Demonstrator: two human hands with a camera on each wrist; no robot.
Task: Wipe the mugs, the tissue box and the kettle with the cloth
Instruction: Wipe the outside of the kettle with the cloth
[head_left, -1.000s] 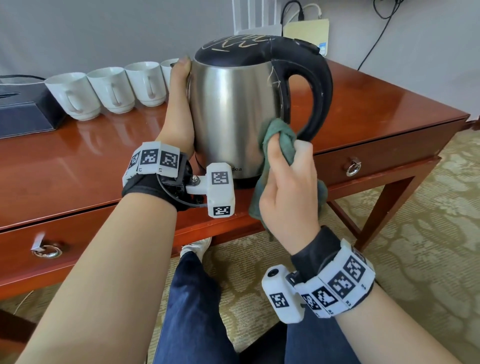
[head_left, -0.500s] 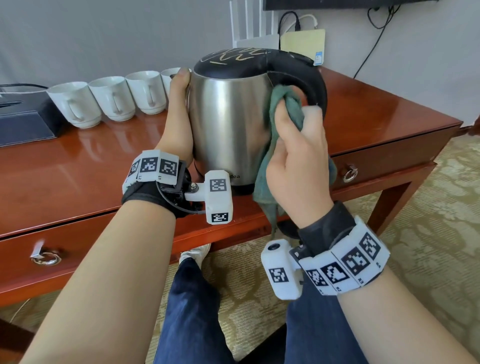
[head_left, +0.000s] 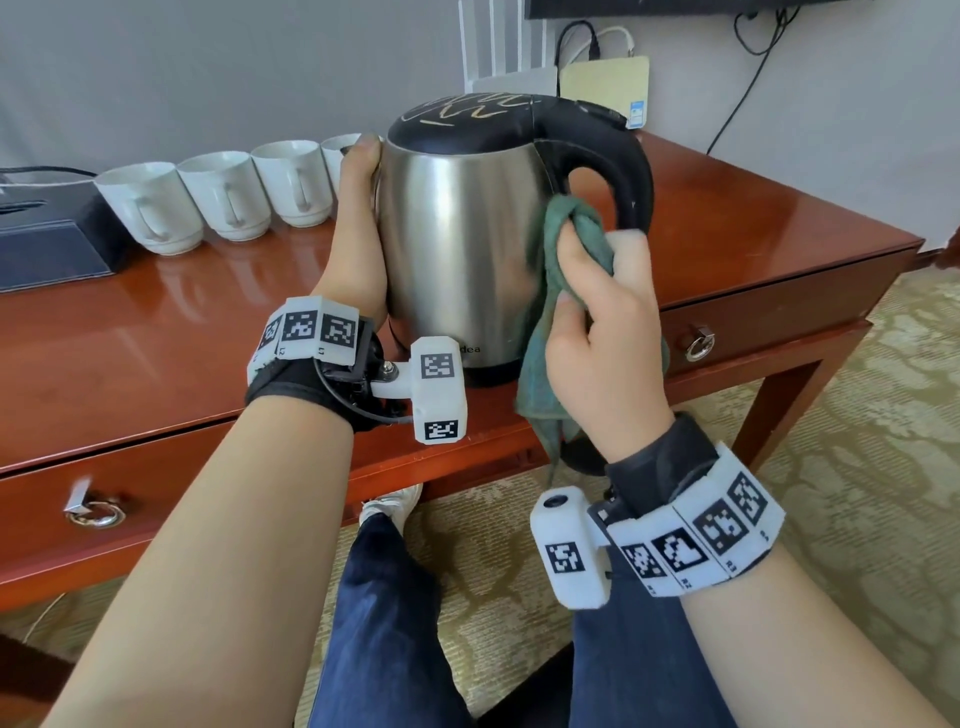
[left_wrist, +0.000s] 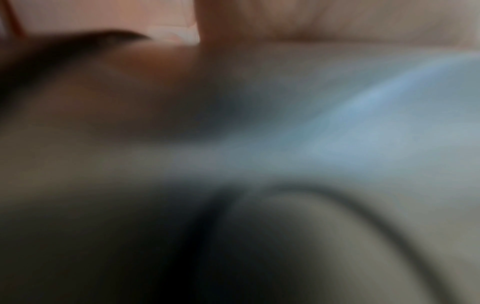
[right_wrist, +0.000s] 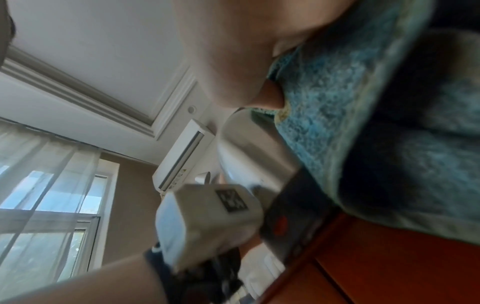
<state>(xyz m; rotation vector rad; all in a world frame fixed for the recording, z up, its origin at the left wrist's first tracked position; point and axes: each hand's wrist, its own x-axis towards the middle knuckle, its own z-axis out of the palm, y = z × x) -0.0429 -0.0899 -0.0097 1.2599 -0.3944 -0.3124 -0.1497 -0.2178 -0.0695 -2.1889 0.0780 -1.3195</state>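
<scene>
Wooden desk: polished red-brown top carrying every task item; drawers closed, contents hidden.
Kettle: stainless steel, black lid shut, near the front edge; contents unseen. Wiping is under way on its right flank, by the handle.
Tissue box: dark, far left; whether wiped cannot be told.
Mugs: white row behind the kettle, upright; insides not visible; state of wiping unknown.
Cloth: green, bunched, pressed against the steel body.
Left hand: fingers flat along the kettle's left side, steadying it.
Right hand: fingers curled, clutching the cloth.
</scene>
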